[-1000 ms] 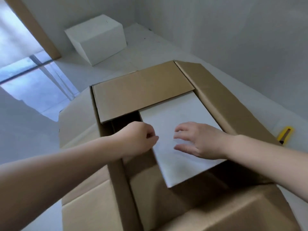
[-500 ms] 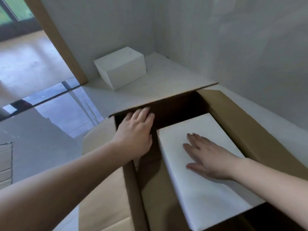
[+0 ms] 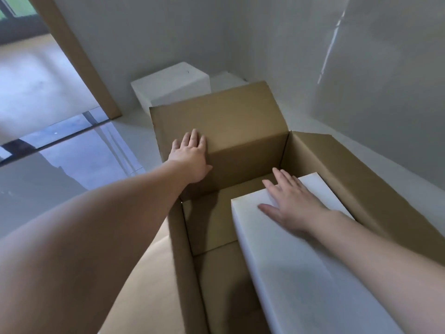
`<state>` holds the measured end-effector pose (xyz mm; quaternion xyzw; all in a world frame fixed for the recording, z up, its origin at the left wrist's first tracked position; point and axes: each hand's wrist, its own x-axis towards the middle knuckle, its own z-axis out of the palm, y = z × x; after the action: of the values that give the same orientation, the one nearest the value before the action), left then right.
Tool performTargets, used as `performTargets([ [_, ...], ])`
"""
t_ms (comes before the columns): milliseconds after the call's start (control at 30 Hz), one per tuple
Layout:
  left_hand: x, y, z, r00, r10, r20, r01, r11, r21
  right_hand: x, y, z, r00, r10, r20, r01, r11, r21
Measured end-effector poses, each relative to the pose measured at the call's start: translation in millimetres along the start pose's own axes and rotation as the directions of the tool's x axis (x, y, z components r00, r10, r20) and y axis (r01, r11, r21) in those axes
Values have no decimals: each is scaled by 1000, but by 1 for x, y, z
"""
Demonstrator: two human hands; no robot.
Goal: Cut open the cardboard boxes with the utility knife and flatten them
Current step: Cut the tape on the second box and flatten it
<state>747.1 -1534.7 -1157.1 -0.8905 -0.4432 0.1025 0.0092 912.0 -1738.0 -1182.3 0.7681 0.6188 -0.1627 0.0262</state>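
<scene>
Cardboard box (image 3: 240, 213): brown, matte, open, far flap upright. Left hand (image 3: 191, 156) flat on flap, fingers straight. Right hand (image 3: 292, 204) spread flat on smooth white foam slab (image 3: 301, 273) inside, gripping nothing.

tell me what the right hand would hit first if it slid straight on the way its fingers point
Probably the far inner wall of the cardboard box. The right hand lies flat on the white foam slab, fingers pointing past its far edge; depth is uncertain.

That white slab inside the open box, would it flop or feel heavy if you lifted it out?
The white slab is probably stiff: its edges run straight under the flat right hand. It looks like foam, so likely light for its bulk. Long and leaning in the box, it may swing awkwardly.
</scene>
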Motion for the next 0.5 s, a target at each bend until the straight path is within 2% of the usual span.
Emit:
performTargets([
  [267, 23, -7, 25, 998, -18, -55, 6, 977, -213, 4, 6, 20, 996, -2, -88, -1, 999, -39],
  [433, 25, -8, 19, 997, -31, 69, 47, 967, -249, 4, 6, 20, 995, -12, -100, 9, 999, -38],
  [500, 14, -1, 19, 999, -48, -2, 46, 973, -225, 2, 7, 20, 995, 1, -97, -3, 1000, -28],
])
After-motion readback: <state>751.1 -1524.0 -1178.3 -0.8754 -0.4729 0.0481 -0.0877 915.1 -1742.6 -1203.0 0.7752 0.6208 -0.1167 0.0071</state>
